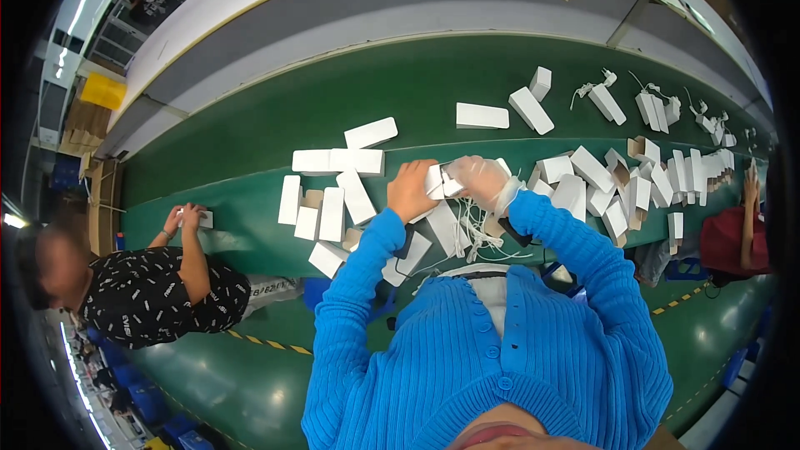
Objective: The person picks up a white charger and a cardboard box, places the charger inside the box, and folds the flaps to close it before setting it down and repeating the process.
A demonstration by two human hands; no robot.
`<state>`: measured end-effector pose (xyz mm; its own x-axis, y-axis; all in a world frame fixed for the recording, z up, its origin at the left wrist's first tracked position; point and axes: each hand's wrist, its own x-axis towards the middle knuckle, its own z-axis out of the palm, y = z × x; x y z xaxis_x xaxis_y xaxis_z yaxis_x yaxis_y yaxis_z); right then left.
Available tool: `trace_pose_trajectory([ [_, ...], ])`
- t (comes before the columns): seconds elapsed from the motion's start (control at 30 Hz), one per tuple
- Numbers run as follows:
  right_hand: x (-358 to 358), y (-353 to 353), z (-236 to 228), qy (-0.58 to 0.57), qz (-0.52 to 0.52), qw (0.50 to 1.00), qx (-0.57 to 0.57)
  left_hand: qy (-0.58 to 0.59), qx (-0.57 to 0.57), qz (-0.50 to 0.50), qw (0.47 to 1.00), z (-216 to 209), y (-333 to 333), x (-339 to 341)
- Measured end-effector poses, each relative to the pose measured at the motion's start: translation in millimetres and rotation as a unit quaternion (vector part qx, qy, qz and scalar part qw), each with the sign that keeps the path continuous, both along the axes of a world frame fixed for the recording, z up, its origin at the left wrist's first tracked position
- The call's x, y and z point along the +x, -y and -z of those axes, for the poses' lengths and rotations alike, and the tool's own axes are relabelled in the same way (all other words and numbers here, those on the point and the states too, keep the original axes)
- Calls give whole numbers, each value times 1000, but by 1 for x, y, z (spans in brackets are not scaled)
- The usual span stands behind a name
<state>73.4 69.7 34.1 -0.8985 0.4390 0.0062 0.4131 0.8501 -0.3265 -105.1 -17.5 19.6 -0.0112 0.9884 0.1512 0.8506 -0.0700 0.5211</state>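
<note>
In front of my chest, my left hand [409, 192] is closed round a small white box [433, 182], held up off the green bench. My right hand [478, 181] is at the box's right end, slightly blurred, its fingers bent together around a small white piece [451, 187] that I cannot make out clearly. A bundle of white cables [477, 232] hangs and lies just below my right hand. Beside the bundle, a white box [447, 227] rests on the bench beneath my hands.
White boxes [356, 197] lie scattered on the left, and many more [592, 169] crowd the right. On the far strip of the bench [333, 87] are boxes with plugged white cables [607, 104]. A co-worker [158, 283] handles a box at left; another person [735, 237] is at right.
</note>
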Motion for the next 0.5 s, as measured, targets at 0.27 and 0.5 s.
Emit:
trace_pose_trajectory([
  [0.27,29,5,-15,-146,-38,980,-132,135,-94,-58,985,-8,25,17],
  [0.5,62,3,-50,-97,-6,995,-34,50,26,-85,995,14,31,4],
])
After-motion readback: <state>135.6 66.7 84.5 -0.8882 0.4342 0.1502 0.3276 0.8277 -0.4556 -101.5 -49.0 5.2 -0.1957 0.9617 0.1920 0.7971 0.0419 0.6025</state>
